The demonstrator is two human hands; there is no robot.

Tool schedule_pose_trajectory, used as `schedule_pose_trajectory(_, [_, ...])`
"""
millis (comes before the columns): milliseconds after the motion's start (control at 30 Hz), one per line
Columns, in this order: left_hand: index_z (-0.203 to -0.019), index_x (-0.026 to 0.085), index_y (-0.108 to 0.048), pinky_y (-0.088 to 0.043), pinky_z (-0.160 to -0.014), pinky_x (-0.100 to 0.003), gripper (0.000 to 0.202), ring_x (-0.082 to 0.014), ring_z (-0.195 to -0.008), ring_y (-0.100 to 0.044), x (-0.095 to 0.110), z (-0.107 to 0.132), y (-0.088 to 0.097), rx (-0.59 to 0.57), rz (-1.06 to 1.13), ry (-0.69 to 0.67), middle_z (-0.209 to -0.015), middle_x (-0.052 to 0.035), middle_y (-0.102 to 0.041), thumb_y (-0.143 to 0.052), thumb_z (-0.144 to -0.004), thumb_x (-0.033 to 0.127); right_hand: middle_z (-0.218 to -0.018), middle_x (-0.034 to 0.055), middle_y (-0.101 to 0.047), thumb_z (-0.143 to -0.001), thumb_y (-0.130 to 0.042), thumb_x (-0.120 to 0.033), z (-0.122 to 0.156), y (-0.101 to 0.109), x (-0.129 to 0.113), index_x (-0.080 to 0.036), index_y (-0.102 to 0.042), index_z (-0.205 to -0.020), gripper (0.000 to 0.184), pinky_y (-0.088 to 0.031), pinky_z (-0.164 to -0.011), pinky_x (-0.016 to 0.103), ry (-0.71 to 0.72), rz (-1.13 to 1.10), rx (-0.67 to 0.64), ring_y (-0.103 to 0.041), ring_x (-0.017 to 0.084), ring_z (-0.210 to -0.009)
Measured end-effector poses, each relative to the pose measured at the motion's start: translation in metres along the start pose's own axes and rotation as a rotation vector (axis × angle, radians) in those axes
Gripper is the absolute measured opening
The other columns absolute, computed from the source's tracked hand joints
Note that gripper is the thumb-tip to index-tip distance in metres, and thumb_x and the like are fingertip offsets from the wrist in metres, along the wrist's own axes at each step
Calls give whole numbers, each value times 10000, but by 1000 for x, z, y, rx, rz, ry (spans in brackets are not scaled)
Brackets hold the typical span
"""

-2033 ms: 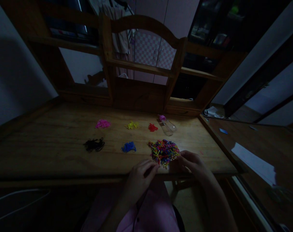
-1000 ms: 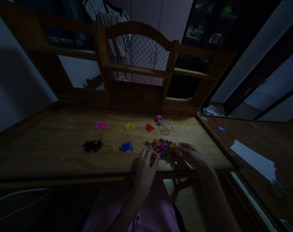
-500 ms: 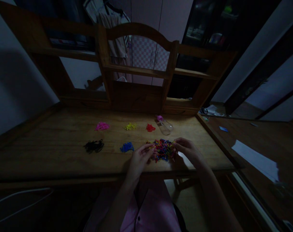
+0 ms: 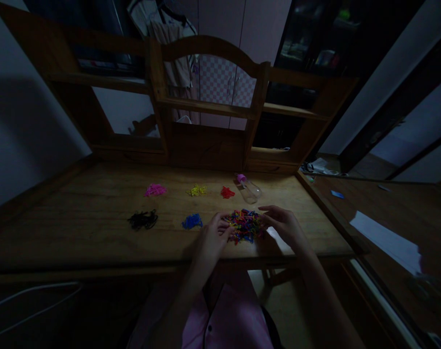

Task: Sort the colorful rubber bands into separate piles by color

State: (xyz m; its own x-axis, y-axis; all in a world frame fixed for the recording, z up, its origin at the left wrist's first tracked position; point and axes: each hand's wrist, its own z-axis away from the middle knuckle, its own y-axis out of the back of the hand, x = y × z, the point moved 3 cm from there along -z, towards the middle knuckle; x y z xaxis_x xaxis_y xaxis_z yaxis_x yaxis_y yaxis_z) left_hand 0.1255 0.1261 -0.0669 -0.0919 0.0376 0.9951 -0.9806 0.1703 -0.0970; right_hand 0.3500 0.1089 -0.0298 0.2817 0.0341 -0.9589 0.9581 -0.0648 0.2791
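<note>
A mixed pile of small coloured rubber bands lies near the desk's front edge, between my two hands. My left hand rests at the pile's left side, its fingers curved and apart from the thumb. At the right side, my right hand has its index finger stretched out and the others bent over the pile's edge; those fingertips are partly hidden. Sorted by colour, separate heaps lie to the left and behind: blue bands, black bands, pink bands, yellow bands and red bands.
Behind the pile a clear bottle with a pink top lies on its side. A wooden shelf unit rises along the desk's back. On the right, a lower brown surface holds white paper and a small blue card.
My right index finger has lifted and straightened away from the pile. My left fingers have spread and shifted slightly at the pile's left edge. The sorted heaps look the same.
</note>
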Motion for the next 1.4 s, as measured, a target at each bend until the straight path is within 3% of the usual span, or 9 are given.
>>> schedule_pose_trajectory(67, [-891, 173, -671, -552, -584, -263, 191, -174, -632, -669, 5, 0, -1, -47, 25, 24, -711, -28, -678, -709, -714, 232, -818, 69, -720, -769, -710, -421, 0, 0, 1, -147, -682, -1072, 410, -526, -625, 305, -12, -17, 10, -655, 183, -667])
schedule_pose_trajectory(167, [-902, 153, -701, -534, -586, -239, 190, -166, -657, -663, 11, 1, -2, -121, 151, 61, -734, -50, -697, -699, -731, 236, -825, 72, -721, -749, -726, -436, 0, 0, 1, -139, -710, -997, 387, -520, -623, 294, -15, -37, 21, -643, 171, -656])
schedule_pose_trajectory(433, [-848, 76, -674, -527, -932, -338, 256, -204, -998, -655, 20, 7, -27, -199, 1016, 418, -1012, -148, -684, -418, -832, 80, -887, 64, -717, -783, -704, -408, 10, -13, -27, -175, -716, -977, 303, -519, -667, 278, 49, -70, -20, -643, 166, -730])
schedule_pose_trajectory(533, [-873, 81, -661, -533, -917, -305, 308, -175, -944, -669, 29, 9, -42, -188, 1086, 482, -1006, -137, -682, -359, -908, 130, -916, 63, -720, -820, -668, -389, 17, -26, -50, -189, -714, -992, 268, -526, -674, 277, 95, -20, -84, -660, 175, -757])
schedule_pose_trajectory(667, [-765, 125, -639, -547, -873, -300, 308, -132, -716, -671, 39, 10, -56, -140, 1088, 538, -754, -62, -674, -387, -936, 171, -921, 60, -718, -870, -606, -398, 23, -41, -70, -210, -713, -1036, 273, -529, -676, 288, 173, 108, -159, -671, 199, -792])
schedule_pose_trajectory(933, [-918, 95, -672, -548, -937, -345, 285, -226, -1106, -627, 42, 11, -56, -225, 1112, 467, -1019, -139, -705, -393, -914, 148, -1128, 86, -664, -950, -442, -469, 26, -29, -73, -229, -640, -1175, 384, -520, -620, 289, 157, 6, 64, -646, 183, -720])
schedule_pose_trajectory(1133, [-1061, 66, -635, -594, -819, -281, 327, -202, -1028, -664, 42, -11, -24, -148, 1106, 461, -1036, -160, -690, -351, -901, 91, -1047, 94, -674, -955, -420, -485, 30, -4, -41, -201, -651, -1005, 370, -442, -521, 259, 185, 3, 333, -618, 157, -647])
schedule_pose_trajectory(1300, [-1000, 75, -643, -562, -824, -328, 343, -193, -938, -671, 53, -89, 46, 143, 740, 124, -950, -154, -690, -328, -868, 109, -936, 93, -685, -929, -448, -519, 33, 8, 9, -183, -646, -940, 390, -435, -516, 260, 83, -1, 374, -583, 154, -605])
schedule_pose_trajectory(1400, [-957, 88, -654, -515, -867, -327, 391, -195, -995, -642, 55, -129, 76, 216, 618, 64, -959, -150, -692, -291, -890, 216, -922, 91, -697, -907, -471, -546, 36, 8, 21, -180, -652, -919, 409, -414, -484, 261, 63, 6, 401, -544, 140, -540])
